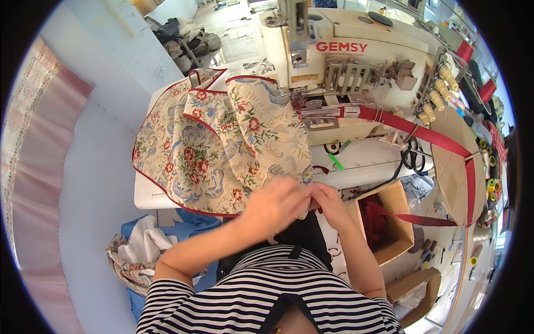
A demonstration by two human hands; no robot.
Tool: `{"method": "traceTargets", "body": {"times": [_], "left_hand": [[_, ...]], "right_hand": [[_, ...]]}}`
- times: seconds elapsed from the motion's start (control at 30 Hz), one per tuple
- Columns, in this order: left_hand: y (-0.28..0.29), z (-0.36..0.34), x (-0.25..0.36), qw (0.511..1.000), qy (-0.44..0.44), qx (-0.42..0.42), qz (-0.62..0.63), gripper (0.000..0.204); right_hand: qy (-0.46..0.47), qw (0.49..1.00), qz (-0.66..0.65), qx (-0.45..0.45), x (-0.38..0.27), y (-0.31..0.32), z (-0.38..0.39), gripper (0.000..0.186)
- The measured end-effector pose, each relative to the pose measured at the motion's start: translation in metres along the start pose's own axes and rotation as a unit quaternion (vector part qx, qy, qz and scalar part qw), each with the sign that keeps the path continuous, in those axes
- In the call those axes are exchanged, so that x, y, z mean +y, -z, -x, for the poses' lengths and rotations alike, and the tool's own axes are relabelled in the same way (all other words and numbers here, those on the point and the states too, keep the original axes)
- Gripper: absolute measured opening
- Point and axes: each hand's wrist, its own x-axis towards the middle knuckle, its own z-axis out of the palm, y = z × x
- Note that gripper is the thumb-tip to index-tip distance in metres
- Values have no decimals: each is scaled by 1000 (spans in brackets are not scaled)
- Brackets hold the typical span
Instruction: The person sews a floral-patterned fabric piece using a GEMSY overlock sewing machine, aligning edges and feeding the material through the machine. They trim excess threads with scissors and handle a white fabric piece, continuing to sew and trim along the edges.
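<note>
One floral fabric piece (222,145), cream with red flowers and a red bound edge, lies bunched in folds on the white sewing table (147,195). Its long axis runs from about 11 o'clock, far left on the table, down to about 5 o'clock, where its near corner meets both hands at the table's front edge. Two hands work there, touching each other: the left hand (275,207) is curled closed, pinching the fabric's near edge, and the right hand (328,201) sits just beside it at 3 o'clock, fingers bent onto the same edge, though the grip itself is hidden behind the left hand. One sewing machine (345,61) stands at 1 o'clock from the hands. One red binding tape (423,133) feeds into it from the 3 o'clock side. One open cardboard box (389,222) with red material inside sits at 3 o'clock, near the right forearm. One pair of black scissors (414,158) lies beyond it.
</note>
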Motion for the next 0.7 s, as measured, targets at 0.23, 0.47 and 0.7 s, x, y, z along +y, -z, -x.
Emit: {"method": "traceTargets", "body": {"times": [0.23,0.47,0.7], "left_hand": [[-51,62,-8,987,158,-14,-21,65],[-10,77,-22,976,173,129,4,38],[41,77,-13,899,339,225,160,21]], "right_hand": [[159,977,138,24,15,-47,32,46],[170,860,258,405,-30,85,52,18],[48,616,606,502,-23,256,8,38]]}}
